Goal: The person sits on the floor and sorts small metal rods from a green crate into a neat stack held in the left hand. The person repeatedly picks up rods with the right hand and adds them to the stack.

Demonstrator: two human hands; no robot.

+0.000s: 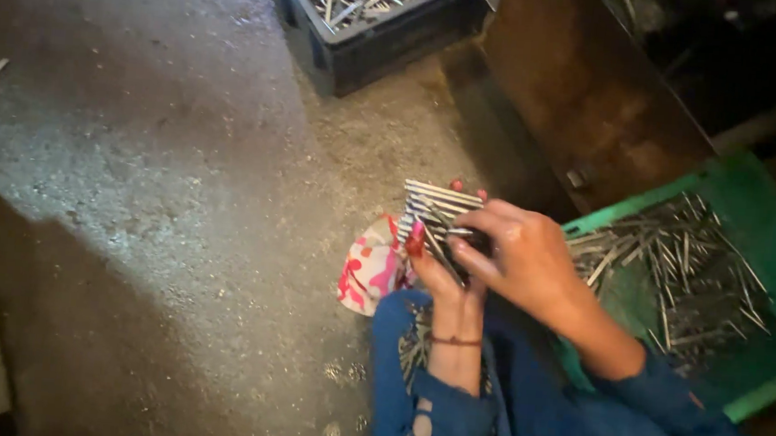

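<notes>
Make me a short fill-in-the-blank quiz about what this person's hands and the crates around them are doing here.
1. The left hand holds a bundle of thin metal ____.
2. The crate beside the right hand is coloured ____.
3. The dark crate at the top stands on the ____.
4. Both sleeves are coloured ____.

Missing words: rods; green; floor; blue

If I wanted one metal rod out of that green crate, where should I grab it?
Probably by the middle of a rod lying on top of the pile in the green crate, coming from above with fingertips across it: the rods are thin, long and lie flat and crisscrossed.
</notes>
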